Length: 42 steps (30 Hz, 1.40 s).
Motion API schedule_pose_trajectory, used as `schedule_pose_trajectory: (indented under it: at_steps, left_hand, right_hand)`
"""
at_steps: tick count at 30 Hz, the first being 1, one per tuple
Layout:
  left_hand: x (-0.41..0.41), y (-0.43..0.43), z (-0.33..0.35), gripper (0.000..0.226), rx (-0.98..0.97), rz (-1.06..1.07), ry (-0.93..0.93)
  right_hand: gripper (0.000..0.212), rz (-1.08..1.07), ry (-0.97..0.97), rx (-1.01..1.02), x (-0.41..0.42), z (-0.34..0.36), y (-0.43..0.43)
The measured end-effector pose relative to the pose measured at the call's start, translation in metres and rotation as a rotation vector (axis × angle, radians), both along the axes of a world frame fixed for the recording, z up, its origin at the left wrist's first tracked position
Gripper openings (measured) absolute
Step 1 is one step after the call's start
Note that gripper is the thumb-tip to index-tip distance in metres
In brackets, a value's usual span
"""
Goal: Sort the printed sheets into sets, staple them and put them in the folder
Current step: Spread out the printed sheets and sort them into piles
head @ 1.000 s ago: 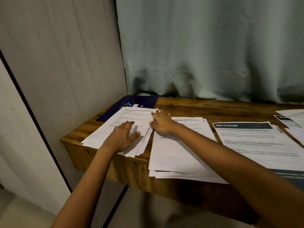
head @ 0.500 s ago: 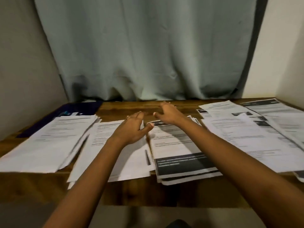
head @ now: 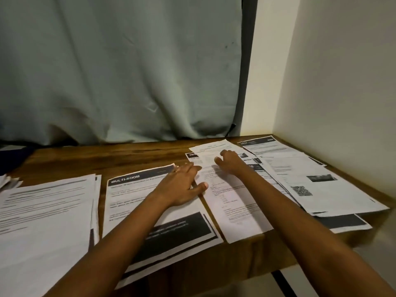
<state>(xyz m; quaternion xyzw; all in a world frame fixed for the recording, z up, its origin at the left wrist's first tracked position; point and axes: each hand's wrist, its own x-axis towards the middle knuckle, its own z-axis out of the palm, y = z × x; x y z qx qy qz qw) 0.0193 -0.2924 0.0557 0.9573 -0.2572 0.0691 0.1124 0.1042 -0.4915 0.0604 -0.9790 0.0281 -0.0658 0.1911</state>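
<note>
1. Wood table (head: 107, 159) runs along a pale green curtain (head: 107, 71) into a corner with a cream wall (head: 342, 82). Printed sheets cover most of its near half.
2. The left grip (head: 182, 185), a bare hand, lies flat and spread, palm down, on the upper right part of the MULTI-ROOM sheet (head: 128, 189). Its fingers are straight and it has hold of nothing. One finger bears a ring (head: 176, 171).
3. The thumb of that hand touches the left edge of a tilted sheet (head: 231, 211).
4. The right grip (head: 230, 161) rests on the far half of the tilted sheet, fingers bent and tips down on the paper. I cannot tell whether it pinches the sheet or only presses it.
5. The tilted sheet is plain text. It lies just beside the MULTI-ROOM sheet and partly over the right heap (head: 310, 185), and its near end hangs over the table's front edge.
6. The MULTI-ROOM sheet tops a small stack. It has a dark header band and a dark block low down, and its near edge also overhangs the front.
7. A left pile (head: 42, 211) of text sheets sits just beside that stack.
8. The right heap is loosely fanned toward the wall corner. One of its upper sheets shows a QR code and a small dark photo.
9. A dark folder (head: 12, 161) lies at the table's far left, mostly cut off by the frame.
</note>
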Motion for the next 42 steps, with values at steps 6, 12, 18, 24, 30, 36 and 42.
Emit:
schedule_pose_trajectory:
  at_steps: [6, 12, 18, 24, 30, 36, 42]
  left_hand:
    - [0.025, -0.021, -0.017, 0.074, 0.063, -0.061, 0.085]
    - [0.037, -0.028, -0.037, 0.078, 0.071, -0.063, 0.131]
    - [0.040, -0.028, -0.051, 0.081, 0.038, -0.036, 0.126]
    - [0.042, -0.029, -0.052, 0.077, 0.070, -0.049, 0.119]
    - [0.043, -0.030, -0.051, 0.080, 0.090, -0.038, 0.124]
    - [0.044, -0.029, -0.051, 0.086, 0.097, -0.045, 0.124]
    - [0.044, -0.028, -0.052, 0.086, 0.089, -0.046, 0.122]
  right_hand:
    - [0.044, -0.063, 0.025, -0.050, 0.011, -0.017, -0.064]
    - [0.049, -0.028, 0.103, 0.044, 0.012, -0.028, -0.076]
    - [0.038, -0.026, 0.093, 0.015, 0.025, -0.037, -0.080]
    - [0.037, -0.181, 0.021, 0.022, 0.044, -0.012, -0.087]
    - [0.041, -0.247, 0.045, 0.071, 0.067, -0.016, -0.091]
    - [0.040, -0.252, -0.032, 0.097, 0.080, -0.011, -0.095]
    - [0.028, -0.261, -0.273, 0.272, 0.089, -0.010, -0.103]
